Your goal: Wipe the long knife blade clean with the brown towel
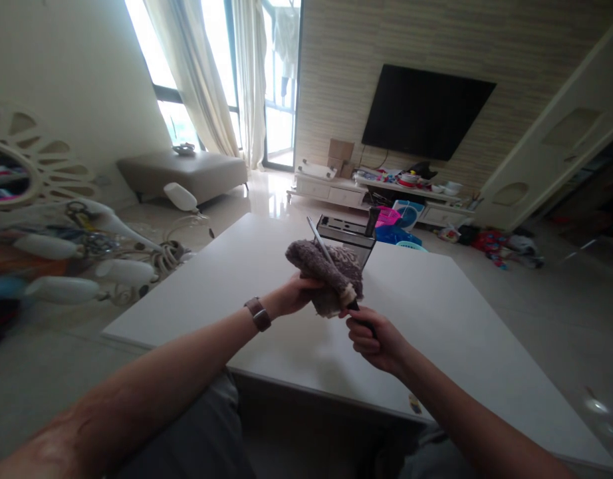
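My right hand [379, 339] is closed round the black handle of a knife [319, 234], whose narrow metal blade points up and away to the left. A fluffy grey-brown cloth [309, 258] is folded about the blade, so much of the metal is hidden. My left hand [291, 294] grips this cloth from the left and below, its fingers mostly covered. Both hands are above the white table [411, 313]. Just beyond the cloth stands a knife block [344, 229] with a dark top and one black handle [372, 221] rising at its right.
A small yellow and dark item [415, 404] lies at the table's near edge. Beyond the table are a blue bag [393, 234] and a pink basket [386, 216]. A white lamp-like fixture [117, 271] and clutter stand on the left. Further back is a grey bench [187, 174].
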`<state>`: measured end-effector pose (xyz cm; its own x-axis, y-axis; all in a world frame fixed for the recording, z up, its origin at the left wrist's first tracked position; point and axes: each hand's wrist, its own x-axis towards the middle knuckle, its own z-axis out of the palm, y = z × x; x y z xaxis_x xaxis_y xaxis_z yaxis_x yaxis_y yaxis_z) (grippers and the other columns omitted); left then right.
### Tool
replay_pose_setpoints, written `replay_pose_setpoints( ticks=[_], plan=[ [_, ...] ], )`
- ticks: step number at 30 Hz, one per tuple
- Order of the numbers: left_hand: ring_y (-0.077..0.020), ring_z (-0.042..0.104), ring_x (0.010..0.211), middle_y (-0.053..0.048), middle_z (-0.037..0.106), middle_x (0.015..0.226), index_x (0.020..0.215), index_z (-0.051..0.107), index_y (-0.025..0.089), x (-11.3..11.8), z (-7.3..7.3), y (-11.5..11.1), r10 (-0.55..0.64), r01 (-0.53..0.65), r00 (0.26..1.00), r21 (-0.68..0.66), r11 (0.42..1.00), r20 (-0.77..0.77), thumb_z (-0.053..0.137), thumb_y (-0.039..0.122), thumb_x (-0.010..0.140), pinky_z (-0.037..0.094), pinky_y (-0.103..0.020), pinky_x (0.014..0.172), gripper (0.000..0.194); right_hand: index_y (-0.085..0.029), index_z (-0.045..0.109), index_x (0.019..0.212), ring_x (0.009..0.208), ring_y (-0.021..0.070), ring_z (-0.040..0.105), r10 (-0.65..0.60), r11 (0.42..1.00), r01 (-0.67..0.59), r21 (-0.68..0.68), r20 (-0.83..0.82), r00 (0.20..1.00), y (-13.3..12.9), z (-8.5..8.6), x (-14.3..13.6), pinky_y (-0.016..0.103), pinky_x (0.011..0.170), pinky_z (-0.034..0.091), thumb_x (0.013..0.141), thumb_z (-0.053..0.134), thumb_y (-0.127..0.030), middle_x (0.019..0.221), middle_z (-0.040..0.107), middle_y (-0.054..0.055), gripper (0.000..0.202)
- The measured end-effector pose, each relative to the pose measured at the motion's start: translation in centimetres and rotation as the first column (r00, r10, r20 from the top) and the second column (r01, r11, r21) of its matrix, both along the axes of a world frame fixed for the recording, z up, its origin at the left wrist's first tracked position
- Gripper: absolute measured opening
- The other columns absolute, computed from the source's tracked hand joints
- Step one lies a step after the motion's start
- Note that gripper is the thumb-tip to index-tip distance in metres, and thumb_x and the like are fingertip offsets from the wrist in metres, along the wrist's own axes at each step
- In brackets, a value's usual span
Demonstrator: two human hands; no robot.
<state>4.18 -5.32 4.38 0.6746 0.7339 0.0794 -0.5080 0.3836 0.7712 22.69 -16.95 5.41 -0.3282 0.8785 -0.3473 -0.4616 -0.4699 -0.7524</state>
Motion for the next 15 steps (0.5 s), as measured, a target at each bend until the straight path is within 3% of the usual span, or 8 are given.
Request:
replay_pose_setpoints(
  ticks=[2, 5, 15],
  plan=[
    [-0.0295, 0.07, 0.101, -0.013, 0.077, 0.105, 0.103, 0.075, 0.012, 0.6, -0.2, -0.9, -0.016, 0.016, 1.0, 0.021, 1.0, -0.008, 0.085, 0.014, 0.063, 0.05, -0.045, 0.101, 0.041, -0.018, 0.056, 0.078, 0.034, 0.0015, 0.013, 0.018, 1.0, -0.018, -0.01, -0.004, 1.0, 0.0, -0.4, -0.3, 0.017, 0.034, 0.005, 0.076, 0.075, -0.032, 0.044, 0.032, -0.013, 0.024],
    [-0.0288, 0.07, 0.103, -0.012, 0.076, 0.106, 0.104, 0.073, 0.013, 0.9, -0.3, -1.6, 0.061, -0.061, 0.998, 0.0, 0.998, -0.028, 0.088, 0.014, 0.063, 0.05, -0.045, 0.102, 0.044, -0.018, 0.052, 0.073, 0.033, 0.0017, 0.017, 0.028, 0.999, -0.028, -0.017, 0.016, 0.999, 0.0, -0.8, -0.6, 0.018, 0.034, 0.006, 0.077, 0.073, -0.035, 0.045, 0.037, -0.011, 0.028],
    [-0.0264, 0.072, 0.095, -0.01, 0.077, 0.1, 0.096, 0.074, 0.013, 1.2, -0.5, -0.4, 0.277, -0.279, 0.955, -0.004, 0.96, -0.108, 0.088, 0.017, 0.061, 0.053, -0.043, 0.097, 0.038, -0.013, 0.064, 0.089, 0.037, 0.0014, 0.019, -0.004, 1.0, 0.003, 0.014, 0.119, 0.993, 0.1, -0.5, -1.1, 0.018, 0.038, 0.01, 0.079, 0.076, -0.039, 0.048, 0.036, -0.012, 0.029]
  ],
)
